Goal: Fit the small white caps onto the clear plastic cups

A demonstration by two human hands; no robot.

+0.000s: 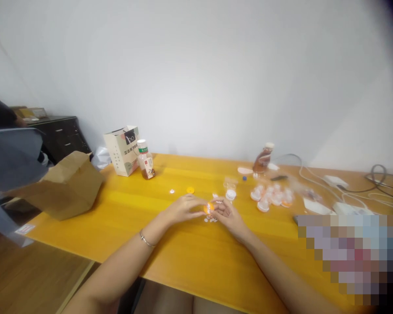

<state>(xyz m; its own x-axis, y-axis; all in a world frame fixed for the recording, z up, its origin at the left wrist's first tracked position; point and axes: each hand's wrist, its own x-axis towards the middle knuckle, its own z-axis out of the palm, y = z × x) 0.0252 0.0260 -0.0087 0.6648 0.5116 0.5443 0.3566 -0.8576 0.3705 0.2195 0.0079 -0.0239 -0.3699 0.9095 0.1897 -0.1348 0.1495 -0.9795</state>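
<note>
Between my two hands is a small round orange cap-like piece [208,209] with some white on it. The fingertips and thumb of my left hand [183,208] grip it from the left. From the other side, my right hand [231,219] pinches it with curled fingers. Several small flat white pieces [211,220] lie on the table just below. Beyond my hands are a yellow disc [190,190], a tiny white part [172,191] and a white-capped container [230,195]. To the right sits a cluster of clear domed pieces [271,196] with white or orange bases.
A brown paper bag [74,187], a printed carton bag [119,152] and a drink bottle [146,161] stand on the left. At the back right are another bottle [263,159], a blue cap [244,178] and tangled cables [376,179]. A blurred patch covers the right edge.
</note>
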